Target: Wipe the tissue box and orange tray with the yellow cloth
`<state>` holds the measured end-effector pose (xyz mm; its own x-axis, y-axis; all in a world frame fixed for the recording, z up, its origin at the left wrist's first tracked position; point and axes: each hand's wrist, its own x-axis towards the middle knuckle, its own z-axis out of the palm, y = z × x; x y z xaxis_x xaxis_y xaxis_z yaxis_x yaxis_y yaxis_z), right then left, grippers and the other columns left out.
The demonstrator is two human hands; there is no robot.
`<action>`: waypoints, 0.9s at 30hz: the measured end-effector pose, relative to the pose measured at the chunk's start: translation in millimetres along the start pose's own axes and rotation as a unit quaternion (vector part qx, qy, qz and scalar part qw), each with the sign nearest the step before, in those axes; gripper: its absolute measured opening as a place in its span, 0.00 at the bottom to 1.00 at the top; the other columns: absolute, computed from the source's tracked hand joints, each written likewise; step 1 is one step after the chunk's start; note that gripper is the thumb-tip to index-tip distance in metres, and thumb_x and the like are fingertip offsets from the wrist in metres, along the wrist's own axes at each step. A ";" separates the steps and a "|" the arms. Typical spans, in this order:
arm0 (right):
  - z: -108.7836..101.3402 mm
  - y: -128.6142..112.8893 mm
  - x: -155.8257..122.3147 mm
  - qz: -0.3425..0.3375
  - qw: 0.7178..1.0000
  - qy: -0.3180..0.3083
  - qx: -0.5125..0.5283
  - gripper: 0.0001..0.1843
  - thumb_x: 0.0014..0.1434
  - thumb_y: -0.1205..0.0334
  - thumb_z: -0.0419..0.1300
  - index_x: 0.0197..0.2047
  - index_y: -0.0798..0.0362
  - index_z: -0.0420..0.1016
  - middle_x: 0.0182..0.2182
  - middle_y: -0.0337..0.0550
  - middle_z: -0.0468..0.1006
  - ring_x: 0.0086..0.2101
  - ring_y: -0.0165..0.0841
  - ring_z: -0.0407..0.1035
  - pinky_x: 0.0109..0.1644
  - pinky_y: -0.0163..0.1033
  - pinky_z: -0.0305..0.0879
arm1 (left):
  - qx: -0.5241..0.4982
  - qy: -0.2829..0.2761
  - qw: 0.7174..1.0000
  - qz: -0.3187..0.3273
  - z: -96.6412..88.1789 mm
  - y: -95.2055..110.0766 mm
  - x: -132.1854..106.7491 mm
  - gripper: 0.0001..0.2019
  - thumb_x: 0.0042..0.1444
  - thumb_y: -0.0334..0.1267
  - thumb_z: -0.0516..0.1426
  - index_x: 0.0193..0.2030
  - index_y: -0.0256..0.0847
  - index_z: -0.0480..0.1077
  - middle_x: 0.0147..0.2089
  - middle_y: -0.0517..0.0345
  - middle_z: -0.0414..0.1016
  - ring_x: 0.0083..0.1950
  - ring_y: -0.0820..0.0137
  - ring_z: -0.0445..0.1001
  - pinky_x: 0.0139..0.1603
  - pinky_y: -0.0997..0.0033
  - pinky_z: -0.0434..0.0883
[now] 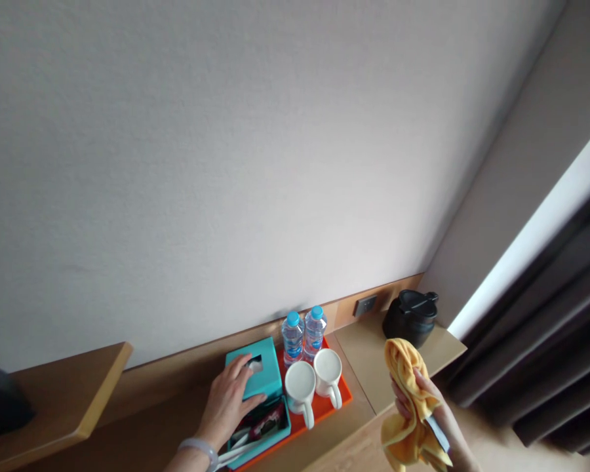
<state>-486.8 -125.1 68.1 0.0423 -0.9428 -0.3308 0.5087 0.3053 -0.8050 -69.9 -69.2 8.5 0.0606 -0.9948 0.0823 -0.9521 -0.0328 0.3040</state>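
Note:
My left hand (231, 396), with a pale band at its wrist, lies over the left side of a turquoise tissue box (268, 367). Its fingers reach across the top to the slot and its thumb is spread toward the front edge. In front of the box, an open turquoise compartment (288, 426) contains packets and white stick-like items. To the right, my right hand (435, 400) is closed around a bunched yellow cloth (406, 367) with a grey-blue tag, held up off the counter. Two white mugs (299, 380) and two water bottles (294, 341) stand beside the tissue box.
An orange tray (343, 393) is under the mugs and bottles. A black kettle (410, 318) stands at the counter's far right end, near a wall socket (365, 305). A wooden shelf (88, 387) juts out at left. Dark curtains (545, 334) hang on the right.

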 end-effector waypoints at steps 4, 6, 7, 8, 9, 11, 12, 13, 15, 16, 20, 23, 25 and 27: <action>26.7 -10.4 3.0 0.017 0.994 -0.051 -0.100 0.22 0.55 0.45 0.71 0.40 0.53 0.73 0.23 0.37 0.72 0.21 0.28 0.65 0.24 0.32 0.62 | -0.019 0.004 1.000 -0.022 11.6 10.1 -5.2 0.16 0.57 0.42 0.64 0.51 0.41 0.73 0.73 0.46 0.63 0.73 0.52 0.61 0.68 0.46 0.66; 51.8 -17.1 3.5 -0.016 0.974 -0.107 -0.201 0.23 0.60 0.46 0.69 0.50 0.52 0.73 0.32 0.40 0.77 0.31 0.31 0.71 0.34 0.33 0.69 | -0.045 -0.007 0.999 -0.024 11.3 9.5 -7.0 0.21 0.57 0.40 0.64 0.56 0.41 0.71 0.73 0.45 0.62 0.73 0.54 0.60 0.70 0.47 0.65; 65.9 -18.6 4.1 -0.035 0.955 -0.145 -0.256 0.23 0.62 0.48 0.67 0.55 0.51 0.72 0.38 0.41 0.79 0.37 0.33 0.73 0.41 0.34 0.70 | -0.060 -0.019 0.998 -0.022 10.7 7.0 -7.8 0.25 0.55 0.38 0.65 0.60 0.41 0.69 0.73 0.45 0.62 0.73 0.55 0.60 0.71 0.47 0.64; 80.3 -18.4 5.0 -0.059 0.929 -0.185 -0.315 0.22 0.64 0.50 0.64 0.57 0.51 0.71 0.43 0.42 0.79 0.42 0.35 0.73 0.46 0.36 0.70 | -0.075 -0.030 0.997 -0.020 10.4 3.3 -8.6 0.30 0.54 0.35 0.65 0.64 0.40 0.65 0.73 0.44 0.63 0.73 0.56 0.61 0.72 0.48 0.64; 94.5 -16.3 6.5 -0.088 0.896 -0.219 -0.377 0.19 0.65 0.54 0.63 0.57 0.51 0.72 0.45 0.43 0.78 0.44 0.36 0.72 0.49 0.37 0.70 | -0.088 -0.036 0.995 -0.020 10.5 -1.4 -9.5 0.36 0.52 0.34 0.65 0.67 0.40 0.62 0.73 0.44 0.62 0.73 0.56 0.61 0.72 0.48 0.63; 121.7 -6.7 11.5 -0.165 0.813 -0.256 -0.496 0.14 0.63 0.64 0.59 0.53 0.51 0.74 0.45 0.44 0.77 0.45 0.37 0.72 0.50 0.39 0.69 | -0.097 -0.020 0.995 -0.030 12.7 -11.6 -11.6 0.46 0.48 0.35 0.67 0.73 0.39 0.53 0.76 0.41 0.54 0.76 0.54 0.55 0.75 0.46 0.60; 135.0 0.6 14.8 -0.214 0.763 -0.256 -0.553 0.15 0.61 0.68 0.58 0.52 0.51 0.74 0.46 0.45 0.76 0.45 0.38 0.72 0.51 0.40 0.70 | -0.097 -0.009 0.995 -0.037 14.6 -16.3 -12.6 0.51 0.45 0.37 0.68 0.75 0.38 0.49 0.78 0.40 0.48 0.78 0.52 0.51 0.76 0.44 0.58; 148.5 9.4 18.5 -0.263 0.710 -0.249 -0.604 0.19 0.58 0.72 0.58 0.52 0.51 0.74 0.50 0.47 0.75 0.45 0.39 0.72 0.51 0.41 0.70 | -0.101 -0.002 0.994 -0.043 16.9 -20.4 -13.6 0.55 0.43 0.38 0.69 0.76 0.37 0.45 0.80 0.39 0.42 0.79 0.50 0.47 0.76 0.43 0.56; 177.3 31.5 25.7 -0.346 0.604 -0.239 -0.677 0.25 0.57 0.76 0.56 0.55 0.49 0.72 0.57 0.50 0.71 0.47 0.41 0.73 0.50 0.43 0.73 | -0.120 -0.008 0.992 -0.047 21.2 -25.6 -15.2 0.59 0.41 0.38 0.69 0.76 0.33 0.42 0.80 0.38 0.36 0.80 0.49 0.42 0.78 0.44 0.53; 192.6 45.0 29.1 -0.376 0.553 -0.247 -0.701 0.26 0.58 0.77 0.56 0.57 0.48 0.71 0.59 0.50 0.70 0.48 0.41 0.73 0.49 0.43 0.74 | -0.140 -0.017 0.989 -0.045 22.6 -26.9 -15.6 0.59 0.41 0.38 0.69 0.76 0.31 0.42 0.80 0.36 0.37 0.80 0.50 0.43 0.78 0.46 0.52; 248.5 108.1 41.6 -0.397 0.379 -0.350 -0.759 0.16 0.68 0.68 0.54 0.56 0.46 0.71 0.52 0.47 0.74 0.46 0.42 0.74 0.43 0.44 0.77 | -0.240 -0.040 0.968 -0.059 21.4 -26.8 -15.8 0.54 0.43 0.35 0.66 0.75 0.28 0.43 0.79 0.30 0.40 0.78 0.52 0.49 0.79 0.49 0.52; 264.4 140.9 54.2 -0.327 0.312 -0.357 -0.817 0.13 0.68 0.66 0.54 0.54 0.51 0.74 0.49 0.52 0.77 0.43 0.45 0.76 0.37 0.46 0.79 | -0.287 -0.044 0.954 -0.072 24.5 -29.1 -17.9 0.52 0.46 0.37 0.65 0.75 0.31 0.43 0.79 0.32 0.37 0.78 0.54 0.49 0.78 0.49 0.53; 260.4 145.7 62.7 -0.288 0.290 -0.331 -0.850 0.15 0.67 0.71 0.53 0.53 0.58 0.76 0.47 0.58 0.78 0.43 0.46 0.77 0.38 0.47 0.79 | -0.294 -0.031 0.953 -0.074 35.5 -35.1 -22.5 0.53 0.48 0.40 0.64 0.76 0.33 0.40 0.80 0.36 0.35 0.80 0.56 0.45 0.79 0.49 0.50; 252.1 140.5 68.3 -0.270 0.268 -0.315 -0.870 0.15 0.64 0.77 0.52 0.48 0.65 0.79 0.43 0.63 0.80 0.43 0.49 0.78 0.39 0.49 0.79 | -0.312 -0.019 0.947 -0.079 53.1 -43.5 -29.6 0.54 0.50 0.44 0.63 0.76 0.31 0.37 0.80 0.35 0.39 0.80 0.56 0.45 0.79 0.48 0.49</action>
<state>-195.7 -180.4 56.5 0.7821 -0.5800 -0.2280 -0.5590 -0.8146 0.1549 -46.3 -43.4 -57.6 0.1656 -0.9853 -0.0425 -0.5685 -0.1306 0.8122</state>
